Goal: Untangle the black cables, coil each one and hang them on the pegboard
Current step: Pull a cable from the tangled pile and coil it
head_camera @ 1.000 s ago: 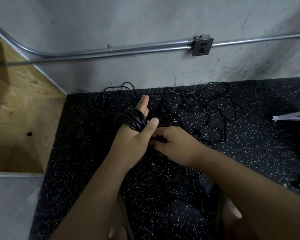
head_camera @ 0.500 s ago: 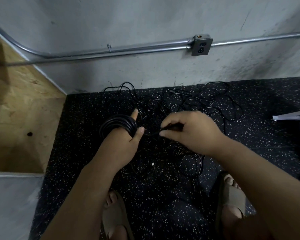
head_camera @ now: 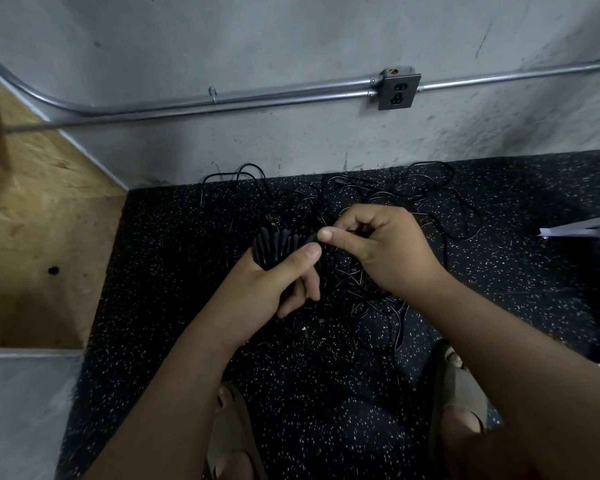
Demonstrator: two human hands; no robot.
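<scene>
**Left hand (head_camera: pixel 267 289) holds the coil, right hand (head_camera: pixel 385 254) pinches the strand**

Your left hand has a coil of black cable (head_camera: pixel 274 249) looped around its fingers, with the thumb laid across the loops. Just beside it, your right hand pinches the free strand (head_camera: pixel 312 239) between thumb and forefinger. The tangled cables (head_camera: pixel 413 202) lie on the speckled floor (head_camera: pixel 174 306) near the wall (head_camera: pixel 291 39).

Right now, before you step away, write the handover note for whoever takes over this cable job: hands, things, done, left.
Left hand holds the coil, thumb across its loops.
Right hand pinches the loose strand leading to the coil.
The tangle of black cables lies on the speckled floor by the wall.
Done: one cable partly coiled.
Left: finish it, untangle and coil the rest, hang all; no pegboard in view.
</scene>
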